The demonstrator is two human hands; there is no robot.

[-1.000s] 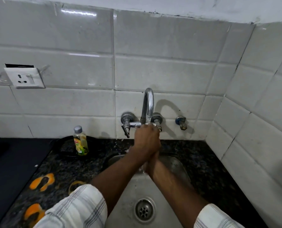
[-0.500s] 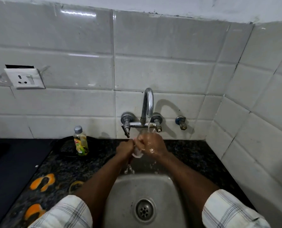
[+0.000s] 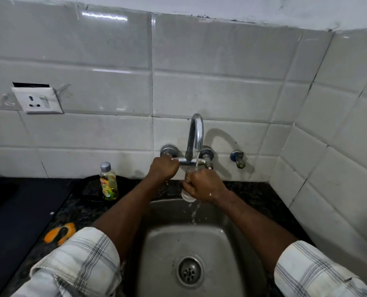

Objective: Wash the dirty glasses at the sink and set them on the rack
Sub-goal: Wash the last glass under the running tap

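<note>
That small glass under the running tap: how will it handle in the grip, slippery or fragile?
Probably slippery: water from the tap runs over the glass and the wet right hand gripping it. Likely light, as that one hand holds it alone while the left hand grips the tap handle. It looks like clear glass, so probably fragile against the steel sink.

Quick count: one glass point(image 3: 188, 197), one tap point(image 3: 196, 133), one sink point(image 3: 167, 243), one soap bottle point(image 3: 108, 183), one wall socket point(image 3: 38, 100), one orange thing point(image 3: 59, 233) lower left.
</note>
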